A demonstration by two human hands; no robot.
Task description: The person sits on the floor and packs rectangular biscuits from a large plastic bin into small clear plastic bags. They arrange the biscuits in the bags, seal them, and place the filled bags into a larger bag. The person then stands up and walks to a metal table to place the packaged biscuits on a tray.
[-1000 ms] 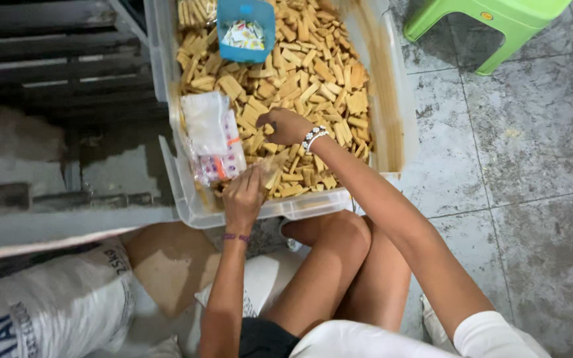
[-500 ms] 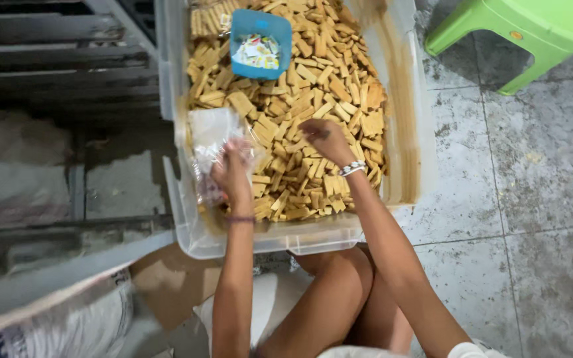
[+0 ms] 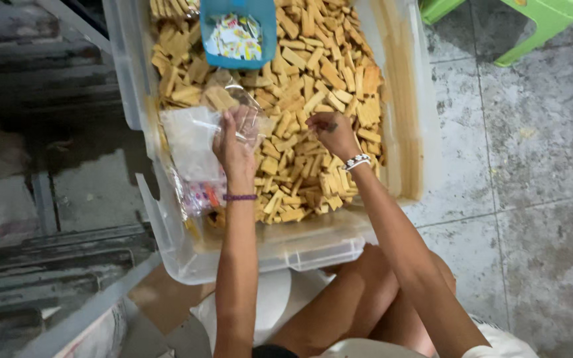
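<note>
Bin: translucent plastic, smooth, slightly glossy walls. Wafer sticks: dry, matt, ridged, tan. Bag in left hand: thin clear plastic film, crinkled, shiny. Scoop tub: blue plastic, smooth. Floor: grey concrete tiles, rough, mottled, matt. Stool: green plastic, semi-gloss.

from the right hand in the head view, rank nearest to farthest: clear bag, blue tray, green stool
1. Clear bag: just left of the right hand, held by the left hand.
2. Blue tray: up and left, on the biscuits.
3. Green stool: top right, on the floor outside the bin.
</note>
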